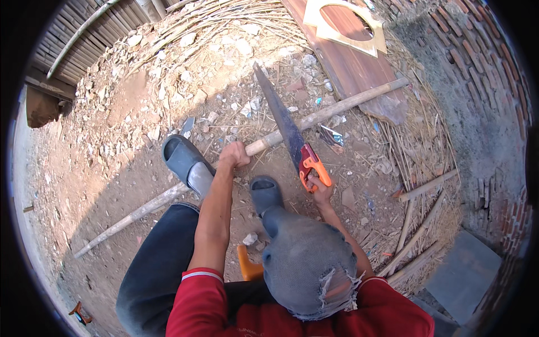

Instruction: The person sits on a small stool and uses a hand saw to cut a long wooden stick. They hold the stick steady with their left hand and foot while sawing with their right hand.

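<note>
A long pale wooden pole (331, 115) lies slantwise across the ground in front of me, from near left to far right. My left hand (234, 154) is closed around it just beside my left foot. In my right hand (320, 188) is a handsaw (283, 121), gripped by its orange and red handle. Its dark blade crosses the pole to the right of my left hand, with the tip pointing away from me. Whether the teeth touch the wood I cannot tell. My left sandal (182, 154) is by the pole; my right sandal (265, 194) stands nearer me.
A brown wooden board (359, 70) lies at the far right, under a pale frame (377, 44) with an oval opening. Sticks (418, 222) and a brick wall (477, 62) line the right, near a grey slab (466, 275). An orange object (247, 264) shows between my legs.
</note>
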`<state>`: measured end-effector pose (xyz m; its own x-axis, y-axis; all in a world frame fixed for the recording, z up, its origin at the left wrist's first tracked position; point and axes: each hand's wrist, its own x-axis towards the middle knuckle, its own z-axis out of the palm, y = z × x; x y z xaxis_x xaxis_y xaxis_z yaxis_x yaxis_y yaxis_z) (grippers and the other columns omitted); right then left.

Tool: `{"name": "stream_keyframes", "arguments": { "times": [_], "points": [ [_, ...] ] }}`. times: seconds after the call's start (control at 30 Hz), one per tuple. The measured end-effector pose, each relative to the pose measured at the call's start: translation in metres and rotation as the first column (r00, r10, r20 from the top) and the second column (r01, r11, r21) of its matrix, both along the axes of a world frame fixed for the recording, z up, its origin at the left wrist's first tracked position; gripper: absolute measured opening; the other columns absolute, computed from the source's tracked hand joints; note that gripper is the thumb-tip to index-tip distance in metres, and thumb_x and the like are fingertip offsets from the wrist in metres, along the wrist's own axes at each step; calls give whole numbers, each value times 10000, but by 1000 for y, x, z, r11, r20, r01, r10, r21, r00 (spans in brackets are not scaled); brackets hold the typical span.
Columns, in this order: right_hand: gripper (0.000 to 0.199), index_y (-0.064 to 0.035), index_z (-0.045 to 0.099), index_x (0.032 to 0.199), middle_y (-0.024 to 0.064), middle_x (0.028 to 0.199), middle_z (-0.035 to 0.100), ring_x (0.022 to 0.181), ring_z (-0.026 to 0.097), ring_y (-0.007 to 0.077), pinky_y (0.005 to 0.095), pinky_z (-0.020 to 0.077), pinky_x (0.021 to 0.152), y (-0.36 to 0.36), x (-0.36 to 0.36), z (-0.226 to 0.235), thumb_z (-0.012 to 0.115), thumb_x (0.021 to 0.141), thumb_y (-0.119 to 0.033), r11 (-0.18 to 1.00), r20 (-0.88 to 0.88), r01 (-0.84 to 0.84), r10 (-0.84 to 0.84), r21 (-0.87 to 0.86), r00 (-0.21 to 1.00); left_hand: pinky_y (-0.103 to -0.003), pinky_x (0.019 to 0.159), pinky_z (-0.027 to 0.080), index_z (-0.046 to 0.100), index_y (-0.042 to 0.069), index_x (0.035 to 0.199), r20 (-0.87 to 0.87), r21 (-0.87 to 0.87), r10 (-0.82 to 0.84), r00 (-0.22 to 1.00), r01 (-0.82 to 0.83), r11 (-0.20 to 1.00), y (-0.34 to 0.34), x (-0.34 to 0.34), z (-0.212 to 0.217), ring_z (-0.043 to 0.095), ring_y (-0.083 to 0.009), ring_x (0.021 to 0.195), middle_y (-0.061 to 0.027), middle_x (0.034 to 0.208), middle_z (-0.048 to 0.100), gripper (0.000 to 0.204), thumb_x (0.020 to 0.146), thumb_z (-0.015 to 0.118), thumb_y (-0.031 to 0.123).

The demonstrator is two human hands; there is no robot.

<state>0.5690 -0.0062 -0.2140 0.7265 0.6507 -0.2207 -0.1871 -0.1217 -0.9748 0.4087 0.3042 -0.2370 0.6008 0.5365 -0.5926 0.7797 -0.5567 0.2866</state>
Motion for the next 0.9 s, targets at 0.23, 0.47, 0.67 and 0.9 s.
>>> {"name": "stream_keyframes", "arguments": {
  "times": [0.23,0.47,0.67,0.9],
  "points": [
    [174,13,732,937,68,656,633,597,613,154,314,483,593,48,-17,187,757,858,-141,962,527,-112,232,-249,818,-473,887,588,773,93,1044,204,259,73,976,-126,958,-35,-11,-14,749,-393,908,-235,957,756,342,769,653,257],
    [181,3,738,946,100,650,636,587,634,157,325,497,580,6,-35,178,753,843,-145,943,502,-8,185,-334,845,-438,832,591,731,93,951,151,348,28,988,-79,934,-51,-9,-15,762,-335,877,-197,900,762,239,772,661,234],
    [174,10,726,932,99,651,638,591,632,150,322,499,579,-27,-30,116,759,838,-133,967,418,10,100,-253,903,-425,862,574,727,97,942,182,364,24,983,-90,927,-51,-12,-28,761,-326,842,-181,878,763,231,767,662,233],
    [157,10,734,955,82,670,641,582,624,152,325,486,573,-92,-50,152,756,855,-110,891,436,-9,230,-453,870,-460,805,596,758,108,940,201,368,12,979,-87,926,-49,-17,-36,754,-354,844,-188,881,756,253,768,697,283]
  ]
}}
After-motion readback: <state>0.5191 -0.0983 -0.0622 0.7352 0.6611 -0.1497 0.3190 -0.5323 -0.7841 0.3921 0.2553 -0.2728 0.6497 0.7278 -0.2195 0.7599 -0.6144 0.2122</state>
